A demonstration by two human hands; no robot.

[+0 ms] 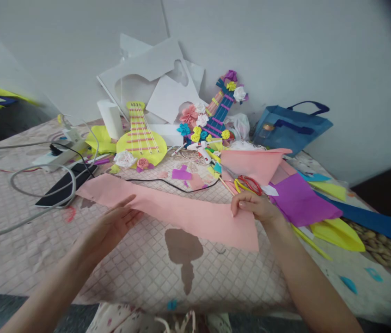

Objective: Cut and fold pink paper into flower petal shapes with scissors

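Observation:
A long pink paper strip (181, 210) stretches across the front of the table, its right end raised slightly toward me. My right hand (253, 206) pinches its upper edge near that end, thumb and fingers closed. At the strip's lower left edge is my left hand (121, 217), its fingers stretched out flat and touching the paper. Red-handled scissors (250, 184) and a yellow-handled tool lie just beyond my right hand. Behind the strip stands a yellow guitar-shaped cutout (142, 143) with white strings and paper flowers. A blue guitar-shaped piece (220, 113) covered in paper flowers leans on the wall.
A white glue gun (200, 151) lies at the back centre. Purple paper (301, 199) and other coloured sheets spread over the right side. Cables cross a dark tablet-like device (65, 185) at left, beside a power strip (58, 155). A blue bag (292, 127) stands back right.

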